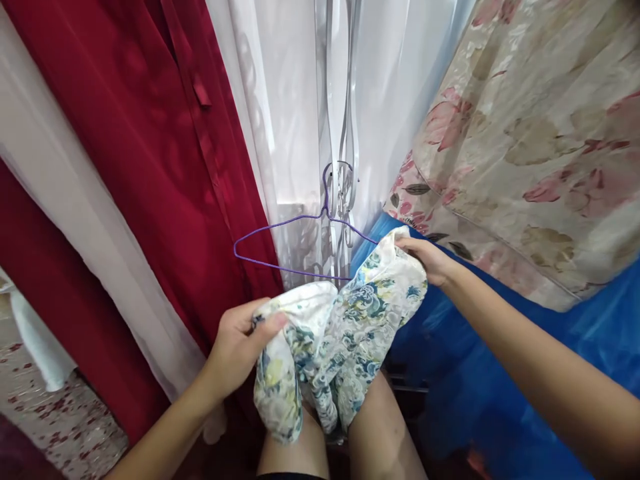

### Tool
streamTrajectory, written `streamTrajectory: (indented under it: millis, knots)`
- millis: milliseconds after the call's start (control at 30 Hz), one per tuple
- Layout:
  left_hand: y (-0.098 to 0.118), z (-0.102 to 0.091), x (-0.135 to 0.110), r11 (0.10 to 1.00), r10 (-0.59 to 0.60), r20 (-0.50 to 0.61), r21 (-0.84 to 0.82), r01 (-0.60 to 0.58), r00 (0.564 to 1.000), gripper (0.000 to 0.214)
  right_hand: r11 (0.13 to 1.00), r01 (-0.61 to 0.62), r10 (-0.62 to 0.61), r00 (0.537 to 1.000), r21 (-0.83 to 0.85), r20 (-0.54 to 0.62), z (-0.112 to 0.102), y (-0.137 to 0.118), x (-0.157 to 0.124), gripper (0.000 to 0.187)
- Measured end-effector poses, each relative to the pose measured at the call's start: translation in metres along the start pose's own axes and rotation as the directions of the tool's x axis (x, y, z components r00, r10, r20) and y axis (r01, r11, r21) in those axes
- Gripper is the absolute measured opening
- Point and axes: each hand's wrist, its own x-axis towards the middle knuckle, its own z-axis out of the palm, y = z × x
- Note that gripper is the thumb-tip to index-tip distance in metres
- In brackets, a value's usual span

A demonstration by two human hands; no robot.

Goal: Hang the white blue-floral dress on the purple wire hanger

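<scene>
1. Floral garment (363, 320) sits below the purple hanger (325, 211), hiding its right end.
2. Left hand (243, 343) grasps the garment below the hanger's bare left end.
3. Right hand (425, 259) pinches the garment beside the hanger's hidden end.

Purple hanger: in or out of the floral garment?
Purple hanger: left end out, its wire bare. Right end: cannot tell whether inside or behind, as the floral garment hides it.

Left to right, near to far, and no word, number, label or sign could be read!
</scene>
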Motion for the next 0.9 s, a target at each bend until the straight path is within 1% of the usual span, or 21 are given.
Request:
streamTrajectory:
  millis: [33,67,100,133,167,233,267,300,367,433,500,533,567,633,667,700,733,767,833,867,900]
  knots:
    - [-0.004,-0.008,0.005,1.0,-0.018,-0.043,0.017,0.019,0.999,0.038,0.995,-0.086,0.081,0.993,0.05,0.08,0.003,-0.005,-0.003,0.012]
    - [-0.01,-0.018,0.01,0.998,-0.02,-0.071,0.063,0.024,0.997,0.038,0.974,-0.205,0.185,0.964,0.095,0.191,0.004,-0.01,-0.006,0.012]
    - [-0.015,-0.028,0.015,0.99,-0.002,-0.073,0.143,0.012,0.997,0.036,0.94,-0.322,0.278,0.914,0.113,0.295,0.005,-0.015,-0.01,0.012]
    - [-0.022,-0.039,0.021,0.967,0.035,-0.043,0.254,-0.023,0.998,0.032,0.913,-0.39,0.331,0.879,0.118,0.343,0.004,-0.02,-0.014,0.012]
    - [-0.029,-0.05,0.028,0.92,0.079,0.015,0.385,-0.079,0.997,0.027,0.891,-0.441,0.376,0.848,0.104,0.374,0.003,-0.025,-0.018,0.012]
    - [-0.043,-0.071,0.041,0.763,0.131,0.162,0.613,-0.203,0.978,0.017,0.865,-0.499,0.439,0.807,0.057,0.394,0.001,-0.033,-0.023,0.01]
    - [-0.049,-0.079,0.048,0.69,0.124,0.213,0.683,-0.239,0.969,0.015,0.86,-0.509,0.457,0.799,0.034,0.39,0.0,-0.037,-0.024,0.01]
    - [-0.054,-0.087,0.056,0.637,0.111,0.229,0.731,-0.246,0.967,0.015,0.857,-0.514,0.472,0.795,0.012,0.381,-0.002,-0.04,-0.025,0.01]
    - [-0.057,-0.096,0.071,0.585,0.106,0.171,0.786,-0.2,0.98,0.017,0.846,-0.533,0.507,0.781,-0.034,0.364,-0.004,-0.044,-0.024,0.013]
    - [-0.052,-0.099,0.087,0.558,0.159,0.062,0.818,-0.141,0.985,0.017,0.819,-0.569,0.554,0.753,-0.072,0.355,-0.007,-0.049,-0.022,0.016]
    - [-0.042,-0.097,0.102,0.552,0.239,-0.014,0.825,-0.124,0.971,0.015,0.803,-0.591,0.579,0.738,-0.082,0.348,-0.009,-0.053,-0.02,0.017]
    - [-0.036,-0.094,0.109,0.579,0.263,-0.026,0.804,-0.136,0.964,0.016,0.801,-0.593,0.58,0.736,-0.08,0.348,-0.01,-0.056,-0.02,0.018]
    - [-0.031,-0.091,0.115,0.634,0.269,-0.029,0.758,-0.155,0.963,0.018,0.802,-0.593,0.578,0.735,-0.078,0.353,-0.01,-0.058,-0.021,0.018]
    - [-0.025,-0.08,0.125,0.8,0.224,-0.032,0.577,-0.165,0.974,0.022,0.803,-0.591,0.572,0.729,-0.077,0.377,-0.008,-0.058,-0.023,0.019]
    - [-0.024,-0.074,0.129,0.879,0.193,-0.044,0.452,-0.153,0.98,0.023,0.809,-0.582,0.561,0.729,-0.074,0.392,-0.007,-0.057,-0.025,0.019]
    - [-0.024,-0.068,0.13,0.935,0.177,-0.07,0.324,-0.146,0.982,0.024,0.823,-0.563,0.54,0.74,-0.069,0.402,-0.007,-0.053,-0.028,0.02]
    - [-0.025,-0.063,0.131,0.964,0.187,-0.113,0.213,-0.16,0.976,0.026,0.847,-0.529,0.506,0.765,-0.059,0.399,-0.007,-0.047,-0.031,0.021]
    - [-0.026,-0.059,0.13,0.971,0.22,-0.169,0.132,-0.199,0.961,0.027,0.878,-0.476,0.456,0.807,-0.045,0.375,-0.009,-0.04,-0.035,0.022]
    - [-0.028,-0.052,0.126,0.954,0.299,-0.264,0.079,-0.288,0.917,0.026,0.945,-0.327,0.317,0.905,-0.013,0.284,-0.017,-0.024,-0.044,0.025]
    - [-0.029,-0.05,0.122,0.947,0.321,-0.282,0.097,-0.306,0.904,0.022,0.968,-0.253,0.247,0.939,-0.009,0.239,-0.022,-0.016,-0.049,0.027]
    - [-0.028,-0.048,0.119,0.944,0.329,-0.28,0.134,-0.302,0.902,0.017,0.981,-0.192,0.19,0.96,-0.01,0.205,-0.028,-0.01,-0.055,0.029]
